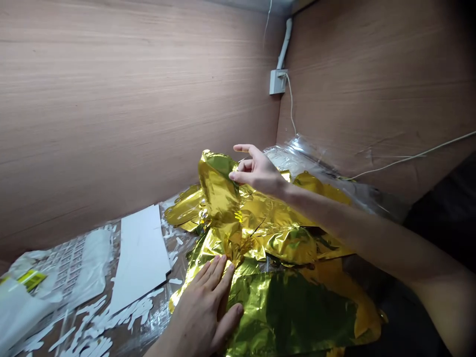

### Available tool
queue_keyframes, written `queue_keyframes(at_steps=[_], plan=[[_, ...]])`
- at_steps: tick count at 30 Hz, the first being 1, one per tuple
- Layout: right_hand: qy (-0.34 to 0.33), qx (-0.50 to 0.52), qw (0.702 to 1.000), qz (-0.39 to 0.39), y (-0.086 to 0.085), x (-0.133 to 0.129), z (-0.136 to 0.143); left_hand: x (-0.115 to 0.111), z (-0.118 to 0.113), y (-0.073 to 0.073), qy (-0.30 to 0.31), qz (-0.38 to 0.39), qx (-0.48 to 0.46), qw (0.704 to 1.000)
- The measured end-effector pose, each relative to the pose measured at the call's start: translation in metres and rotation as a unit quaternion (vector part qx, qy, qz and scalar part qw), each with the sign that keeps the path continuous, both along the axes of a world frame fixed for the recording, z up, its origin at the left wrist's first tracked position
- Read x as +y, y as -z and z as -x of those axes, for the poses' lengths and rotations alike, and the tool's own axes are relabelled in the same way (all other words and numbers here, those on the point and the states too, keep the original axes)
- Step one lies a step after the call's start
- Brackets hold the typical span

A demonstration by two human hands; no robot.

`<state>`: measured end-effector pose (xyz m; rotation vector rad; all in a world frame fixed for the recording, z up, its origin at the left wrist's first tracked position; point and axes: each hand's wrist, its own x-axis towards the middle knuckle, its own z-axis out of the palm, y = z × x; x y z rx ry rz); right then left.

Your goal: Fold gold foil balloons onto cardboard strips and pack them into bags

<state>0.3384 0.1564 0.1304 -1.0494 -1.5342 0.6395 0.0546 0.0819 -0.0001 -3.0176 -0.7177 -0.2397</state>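
Shiny gold foil balloons, flat and crumpled, lie in a heap in front of me. My right hand reaches over the heap and pinches the edge of a raised gold foil balloon between thumb and a curled finger, its index finger stretched out. That piece stands up off the pile. My left hand rests palm down on the foil nearest me, fingers stretched out. A large smooth gold foil sheet lies to the right of the left hand.
White card sheets lie left of the foil, with white paper strips scattered around. A printed plastic bag sits far left. Clear plastic bags lie behind. A socket box with a cable hangs in the wooden corner.
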Motion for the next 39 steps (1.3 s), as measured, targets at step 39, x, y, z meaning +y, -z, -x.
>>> queue_keyframes(at_steps=[39], plan=[[-0.356,-0.475,0.798,-0.107,0.092,-0.017,0.038,0.001,0.0,-0.002,-0.058,-0.02,-0.146,0.987]])
